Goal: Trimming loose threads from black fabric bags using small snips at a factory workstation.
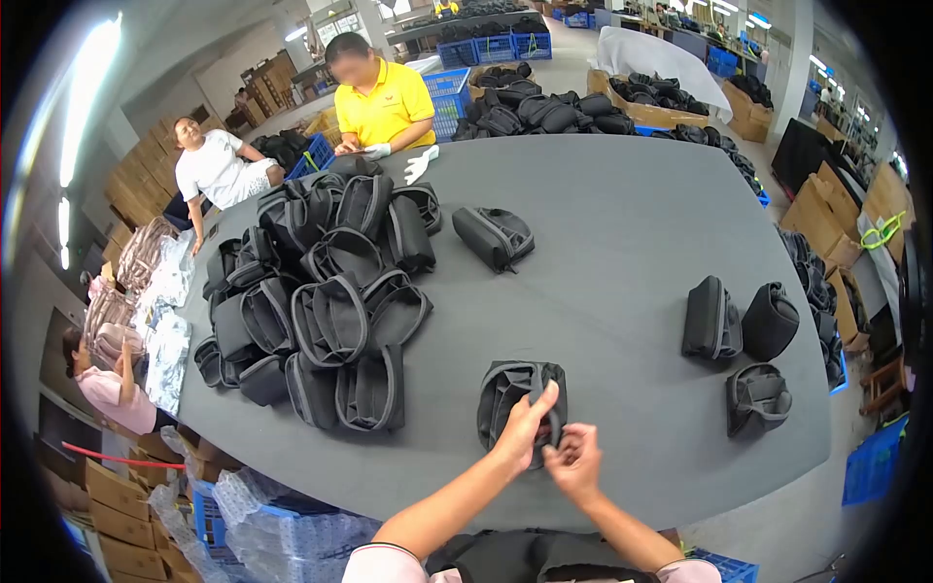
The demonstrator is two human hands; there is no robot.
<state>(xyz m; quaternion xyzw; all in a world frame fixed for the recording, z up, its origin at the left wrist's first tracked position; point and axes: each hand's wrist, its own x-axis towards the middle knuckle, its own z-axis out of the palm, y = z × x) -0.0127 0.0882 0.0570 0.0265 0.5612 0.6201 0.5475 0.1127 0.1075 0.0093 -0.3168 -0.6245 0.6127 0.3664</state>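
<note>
In front of me on the grey table lies a black zip pouch (pixel 501 394) with its mouth unzipped and facing up. My left hand (pixel 525 428) grips its right wall, with the thumb stretched along the rim and the other fingers partly hidden inside. At the pouch's lower right edge, my right hand (pixel 575 462) has its fingers curled in a pinch. What sits between those fingertips is too small to make out. Another black pouch (pixel 494 238) lies apart, farther up the table.
A heap of unzipped black pouches (pixel 335 316) covers the table's left side. Three closed-looking pouches (pixel 714 316) stand at the right. Across the table (pixel 603 253), a person in a yellow shirt (pixel 382 102) stands near a white glove (pixel 420 163). Blue crates (pixel 875 462) and cartons surround it.
</note>
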